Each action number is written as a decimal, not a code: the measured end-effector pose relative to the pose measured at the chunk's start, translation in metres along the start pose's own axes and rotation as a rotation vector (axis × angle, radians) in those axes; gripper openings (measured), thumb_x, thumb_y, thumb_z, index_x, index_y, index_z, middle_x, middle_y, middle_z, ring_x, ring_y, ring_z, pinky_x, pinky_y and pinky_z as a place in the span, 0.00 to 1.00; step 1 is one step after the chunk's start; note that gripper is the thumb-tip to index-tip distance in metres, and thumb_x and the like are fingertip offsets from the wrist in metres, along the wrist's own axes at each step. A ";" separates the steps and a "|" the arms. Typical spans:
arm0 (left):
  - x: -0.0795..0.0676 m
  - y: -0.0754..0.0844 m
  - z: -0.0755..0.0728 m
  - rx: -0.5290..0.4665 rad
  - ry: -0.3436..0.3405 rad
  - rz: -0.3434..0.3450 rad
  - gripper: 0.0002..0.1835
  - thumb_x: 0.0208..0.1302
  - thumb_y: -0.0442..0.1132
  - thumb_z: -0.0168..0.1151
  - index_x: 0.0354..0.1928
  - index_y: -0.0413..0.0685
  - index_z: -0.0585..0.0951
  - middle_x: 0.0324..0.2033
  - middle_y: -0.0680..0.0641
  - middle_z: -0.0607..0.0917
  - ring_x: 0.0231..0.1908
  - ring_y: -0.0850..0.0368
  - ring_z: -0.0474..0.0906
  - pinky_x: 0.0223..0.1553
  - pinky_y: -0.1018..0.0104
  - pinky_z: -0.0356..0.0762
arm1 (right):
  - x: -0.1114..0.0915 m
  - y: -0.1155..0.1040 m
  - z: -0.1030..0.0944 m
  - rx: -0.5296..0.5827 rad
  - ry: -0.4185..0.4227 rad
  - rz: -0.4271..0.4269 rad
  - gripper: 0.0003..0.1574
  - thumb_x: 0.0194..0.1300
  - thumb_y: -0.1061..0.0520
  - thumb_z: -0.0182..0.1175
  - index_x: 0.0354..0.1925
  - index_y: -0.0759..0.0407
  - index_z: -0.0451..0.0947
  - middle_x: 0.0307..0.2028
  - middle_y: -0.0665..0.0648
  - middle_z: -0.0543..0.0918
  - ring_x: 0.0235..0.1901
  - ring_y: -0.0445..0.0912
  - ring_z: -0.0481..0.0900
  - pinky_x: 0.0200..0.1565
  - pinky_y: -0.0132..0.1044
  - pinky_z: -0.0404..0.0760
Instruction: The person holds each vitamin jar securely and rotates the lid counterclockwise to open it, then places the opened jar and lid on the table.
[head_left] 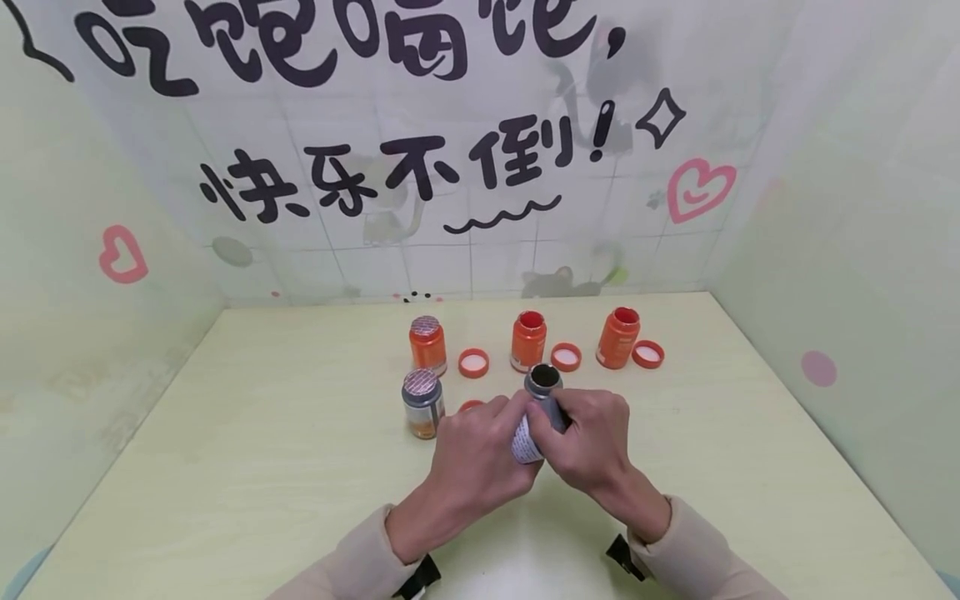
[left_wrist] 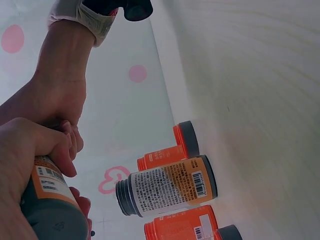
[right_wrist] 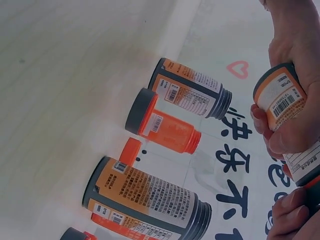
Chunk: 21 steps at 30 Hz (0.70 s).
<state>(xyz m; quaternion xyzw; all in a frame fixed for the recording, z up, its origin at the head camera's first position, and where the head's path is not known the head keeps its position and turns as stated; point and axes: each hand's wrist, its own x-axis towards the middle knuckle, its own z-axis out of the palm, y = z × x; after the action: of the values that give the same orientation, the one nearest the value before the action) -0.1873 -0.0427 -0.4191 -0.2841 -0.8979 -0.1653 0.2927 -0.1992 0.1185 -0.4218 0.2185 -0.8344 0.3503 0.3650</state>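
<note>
My left hand (head_left: pixel 483 454) grips the body of a grey-and-orange bottle (left_wrist: pixel 55 217), tilted with its base toward the left. In the right wrist view the label of this bottle shows between the hands. My right hand (head_left: pixel 592 433) has its fingers curled round the other end, at a dark cap (right_wrist: pixel 316 192) with an orange rim. Fingers hide most of that end in the head view. Just beyond the hands stands a similar grey bottle (left_wrist: pixel 167 185) without a cap, its dark mouth showing from above. Left of them is another grey bottle (head_left: pixel 423 404), with foil over its mouth.
Three orange bottles stand in a back row: one foil-covered (head_left: pixel 427 343), a middle one (head_left: pixel 528 343) and a right one (head_left: pixel 619 340) with uncovered mouths. Lids lie beside them, white inside up (head_left: pixel 473 363). A printed wall (head_left: pixel 465 262) rises behind the table.
</note>
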 end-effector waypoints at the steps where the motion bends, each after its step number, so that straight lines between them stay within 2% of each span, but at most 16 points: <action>1: 0.000 0.000 0.000 -0.002 -0.003 -0.003 0.22 0.43 0.51 0.74 0.41 0.58 0.77 0.20 0.57 0.81 0.17 0.64 0.75 0.17 0.76 0.67 | 0.000 0.001 0.000 0.003 0.000 -0.008 0.22 0.55 0.50 0.58 0.09 0.50 0.66 0.07 0.44 0.65 0.10 0.32 0.56 0.14 0.22 0.51; 5: -0.001 0.002 0.001 -0.072 -0.018 -0.017 0.24 0.42 0.52 0.74 0.42 0.59 0.77 0.20 0.59 0.80 0.17 0.67 0.73 0.17 0.77 0.63 | 0.001 0.005 -0.001 0.011 0.020 -0.117 0.17 0.52 0.49 0.56 0.12 0.50 0.67 0.08 0.44 0.67 0.10 0.33 0.58 0.15 0.21 0.54; 9: -0.001 0.004 0.001 -0.111 -0.001 -0.016 0.24 0.41 0.54 0.73 0.42 0.60 0.77 0.19 0.61 0.78 0.17 0.68 0.70 0.16 0.78 0.60 | 0.005 0.008 -0.005 0.020 0.022 -0.237 0.14 0.52 0.47 0.54 0.17 0.52 0.71 0.11 0.45 0.71 0.11 0.36 0.63 0.17 0.21 0.59; 13: 0.001 0.003 0.000 -0.100 -0.011 -0.023 0.23 0.42 0.54 0.74 0.41 0.60 0.77 0.19 0.61 0.78 0.16 0.68 0.70 0.16 0.78 0.60 | 0.009 0.009 -0.008 0.012 -0.055 -0.257 0.14 0.54 0.46 0.54 0.21 0.52 0.74 0.13 0.45 0.75 0.13 0.36 0.67 0.18 0.22 0.64; 15: 0.002 0.001 -0.001 -0.097 -0.040 -0.032 0.23 0.43 0.53 0.73 0.41 0.59 0.77 0.19 0.60 0.79 0.16 0.68 0.70 0.16 0.78 0.61 | 0.011 0.009 -0.011 -0.004 -0.128 -0.223 0.13 0.55 0.45 0.56 0.22 0.52 0.74 0.14 0.44 0.74 0.14 0.35 0.67 0.18 0.22 0.65; 17: 0.003 -0.002 -0.001 -0.090 -0.070 -0.038 0.22 0.45 0.53 0.73 0.42 0.58 0.77 0.20 0.60 0.79 0.17 0.67 0.71 0.17 0.78 0.64 | 0.013 0.009 -0.015 -0.012 -0.221 -0.156 0.14 0.57 0.44 0.58 0.23 0.49 0.73 0.15 0.43 0.71 0.15 0.34 0.65 0.18 0.24 0.64; 21: 0.003 -0.004 -0.002 -0.059 -0.106 -0.036 0.21 0.47 0.52 0.72 0.43 0.57 0.76 0.22 0.58 0.81 0.18 0.65 0.73 0.19 0.77 0.68 | 0.017 0.007 -0.024 0.002 -0.415 0.072 0.19 0.63 0.39 0.60 0.22 0.44 0.70 0.15 0.41 0.67 0.16 0.34 0.64 0.19 0.27 0.62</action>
<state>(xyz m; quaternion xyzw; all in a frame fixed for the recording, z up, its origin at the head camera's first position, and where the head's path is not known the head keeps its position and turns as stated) -0.1915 -0.0456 -0.4160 -0.2849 -0.9119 -0.1813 0.2331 -0.2034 0.1393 -0.4003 0.2563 -0.8986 0.3117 0.1722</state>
